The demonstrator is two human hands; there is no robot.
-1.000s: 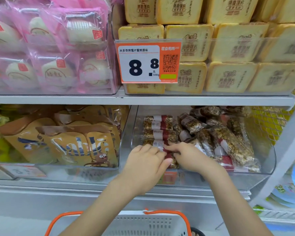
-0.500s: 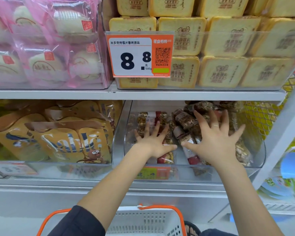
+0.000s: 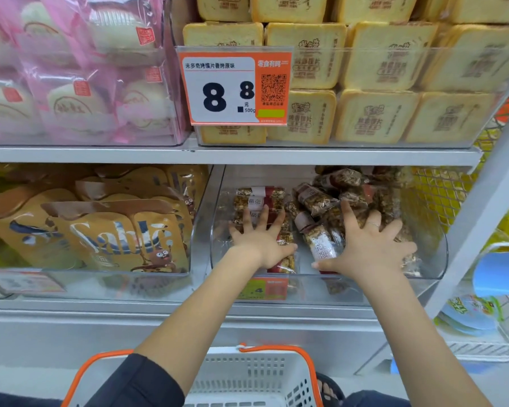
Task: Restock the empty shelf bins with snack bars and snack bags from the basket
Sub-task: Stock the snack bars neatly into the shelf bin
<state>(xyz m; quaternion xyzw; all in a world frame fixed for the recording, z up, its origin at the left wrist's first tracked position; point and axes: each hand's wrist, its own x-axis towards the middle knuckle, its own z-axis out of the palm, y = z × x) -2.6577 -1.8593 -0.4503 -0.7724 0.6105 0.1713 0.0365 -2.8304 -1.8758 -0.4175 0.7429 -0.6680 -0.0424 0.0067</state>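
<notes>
Already well stocked: clear bin holds snack bars. Left hand and right hand, fingers spread flat, press them down. Basket contents unseen; leftover stock unclear.

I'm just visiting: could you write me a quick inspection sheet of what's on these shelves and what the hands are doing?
Surface: white shelf; clear bin on the lower level.
Job's things: snack bars in the clear bin; white basket with orange handles below.
Clutter: Sable bags, bread packs, pink buns, price tag.
Hands: left hand and right hand spread flat on the bars.
Cables: nothing seen.
Surroundings: yellow mesh to the right.
</notes>
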